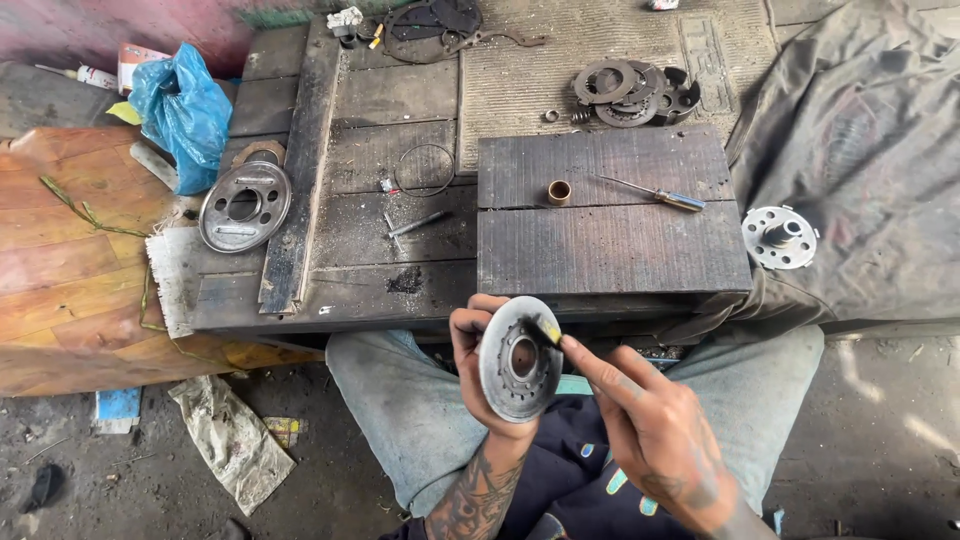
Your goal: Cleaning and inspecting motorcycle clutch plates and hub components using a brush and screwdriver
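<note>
Seen from the head camera, the left hand (478,352) holds a round metal disc (518,358) with a toothed central hole upright over the person's lap, just below the front edge of the table (400,290); its grip is clenched around the disc's left rim, with the fingers behind it and the thumb at the edge. The right hand (655,432) pinches a small dark tool with a yellow end (547,331), its grip closed on it, and the tip touches the upper right face of the disc. On the table ahead, a dark wooden block (610,215) carries a small brass bushing (559,192) and, well apart from it, a screwdriver (655,194). Beyond the block lies a pile of grey ring plates (630,92) on a ribbed mat. To the left rest a thin wire ring (425,169) and a larger metal plate with slots (245,206), near a blue plastic bag (183,112). A flanged hub (780,237) sits on grey cloth at the right.
</note>
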